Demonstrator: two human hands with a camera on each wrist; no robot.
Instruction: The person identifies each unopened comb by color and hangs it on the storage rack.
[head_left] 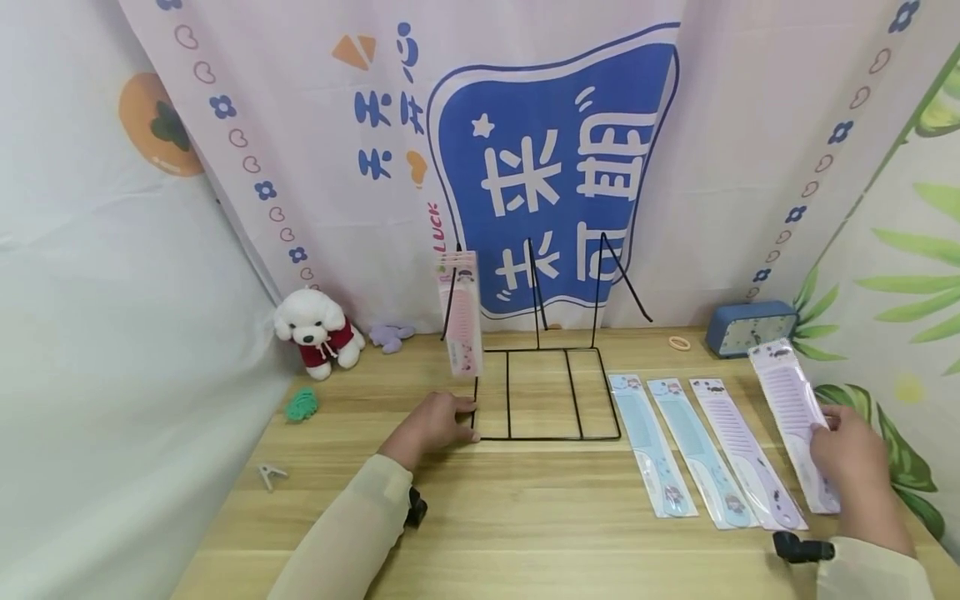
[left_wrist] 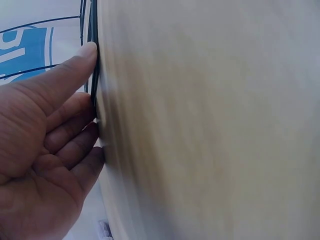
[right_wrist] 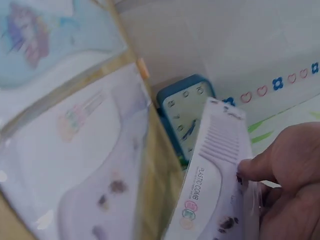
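My left hand (head_left: pixel 435 425) holds the front left corner of a black wire display rack (head_left: pixel 543 439), its thumb and fingertips against the wire. The left wrist view shows that hand (left_wrist: pixel 50 135) from the palm side, with the rack wire (left_wrist: pixel 93 50) at its fingertips. At the far right, my right hand (head_left: pixel 855 458) pinches the edge of a packaged purple comb (head_left: pixel 795 417), which is tilted up off the table. "Plastic comb" is printed on that package (right_wrist: pixel 215 175). Several packaged pink combs (head_left: pixel 463 325) hang on the rack's left hook.
Two packaged blue combs (head_left: pixel 656 450) (head_left: pixel 701 450) and a packaged purple comb (head_left: pixel 742 450) lie side by side right of the rack. A blue clock (head_left: pixel 752 327), a plush dog (head_left: pixel 318 332), a green coil (head_left: pixel 302 405) and a small white clip (head_left: pixel 272 475) are also on the table.
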